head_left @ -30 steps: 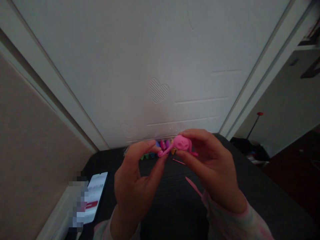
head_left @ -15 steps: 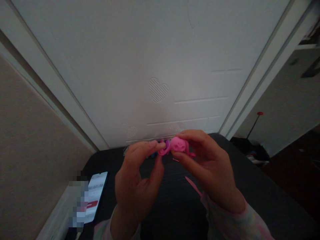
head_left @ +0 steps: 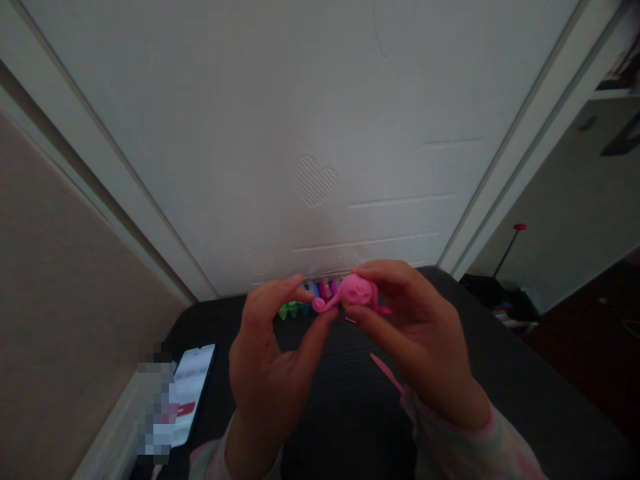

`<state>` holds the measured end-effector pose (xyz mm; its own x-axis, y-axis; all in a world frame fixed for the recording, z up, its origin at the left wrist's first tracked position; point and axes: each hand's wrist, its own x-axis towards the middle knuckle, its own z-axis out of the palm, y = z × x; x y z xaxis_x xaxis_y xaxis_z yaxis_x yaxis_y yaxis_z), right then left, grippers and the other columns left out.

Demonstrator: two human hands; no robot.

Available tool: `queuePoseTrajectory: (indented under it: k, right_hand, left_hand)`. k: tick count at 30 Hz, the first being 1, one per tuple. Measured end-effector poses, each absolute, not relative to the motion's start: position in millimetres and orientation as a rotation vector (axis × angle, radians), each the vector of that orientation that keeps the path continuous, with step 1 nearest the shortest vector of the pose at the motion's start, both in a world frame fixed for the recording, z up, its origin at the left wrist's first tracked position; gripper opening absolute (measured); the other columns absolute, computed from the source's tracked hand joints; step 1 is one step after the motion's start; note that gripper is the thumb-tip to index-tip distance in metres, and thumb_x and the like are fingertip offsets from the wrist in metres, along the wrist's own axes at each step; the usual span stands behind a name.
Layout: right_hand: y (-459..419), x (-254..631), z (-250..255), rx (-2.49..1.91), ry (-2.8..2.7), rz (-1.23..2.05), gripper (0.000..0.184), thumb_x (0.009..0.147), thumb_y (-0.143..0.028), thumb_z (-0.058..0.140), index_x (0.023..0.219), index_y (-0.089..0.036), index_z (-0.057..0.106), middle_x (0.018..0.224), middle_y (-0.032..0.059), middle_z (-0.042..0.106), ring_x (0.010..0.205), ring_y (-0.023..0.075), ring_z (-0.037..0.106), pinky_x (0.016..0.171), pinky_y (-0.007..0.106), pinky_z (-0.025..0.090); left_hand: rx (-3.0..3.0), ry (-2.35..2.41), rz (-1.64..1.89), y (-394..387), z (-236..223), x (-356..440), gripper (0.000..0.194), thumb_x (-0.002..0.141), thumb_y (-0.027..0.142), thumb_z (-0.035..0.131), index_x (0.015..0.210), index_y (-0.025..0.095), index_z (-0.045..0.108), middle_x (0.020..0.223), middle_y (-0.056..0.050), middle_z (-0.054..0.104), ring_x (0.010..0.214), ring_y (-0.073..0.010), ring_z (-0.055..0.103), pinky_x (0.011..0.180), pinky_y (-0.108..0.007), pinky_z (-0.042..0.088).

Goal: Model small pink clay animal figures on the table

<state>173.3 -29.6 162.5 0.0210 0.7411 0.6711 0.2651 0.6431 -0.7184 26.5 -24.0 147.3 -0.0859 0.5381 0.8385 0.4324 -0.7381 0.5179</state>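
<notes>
A small pink clay figure (head_left: pixel 356 289) with a round head, face-like marks and thin curling arms is held up over the dark table. My right hand (head_left: pixel 420 340) pinches its head between thumb and fingers. On the figure's left, one arm reaches out and ends in a spiral curl (head_left: pixel 319 305). My left hand (head_left: pixel 280 360) has its thumb under that arm and its index fingertip beside the curl, with a gap between the two digits. Below my right hand lies a pink pointed tool (head_left: pixel 386 371), its lower end reaching the sleeve.
Behind my hands, a row of several coloured pieces (head_left: pixel 295 309), green to purple, sits at the table's back edge. A phone (head_left: pixel 193 387) lies at left on the black table (head_left: pixel 350 413). A white panel (head_left: pixel 240 133) with embossed hearts rises behind the table.
My left index finger has drawn back and lifted from the figure's curled arm, so the curl now shows. My left thumb has shifted right beneath it. My right hand stays put.
</notes>
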Motion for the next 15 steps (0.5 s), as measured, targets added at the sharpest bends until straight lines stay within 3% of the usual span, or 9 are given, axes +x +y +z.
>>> queuePoseTrajectory:
  k: [15]
  right_hand:
    - [-30.1,174.8,163.1,-0.853,-1.585,0.466,0.027,0.076,-0.019,0.063,0.101,-0.026,0.055,0.097,0.0021,0.059,0.087,0.0160,0.058,0.073,0.030,0.048]
  left_hand:
    - [2.129,1.113,1.991,-25.8,146.1,26.6,0.047,0.067,0.007,0.067,0.107,0.025,0.053,0.093,0.000,0.063,0.083,-0.0145,0.061,0.076,-0.032,0.053]
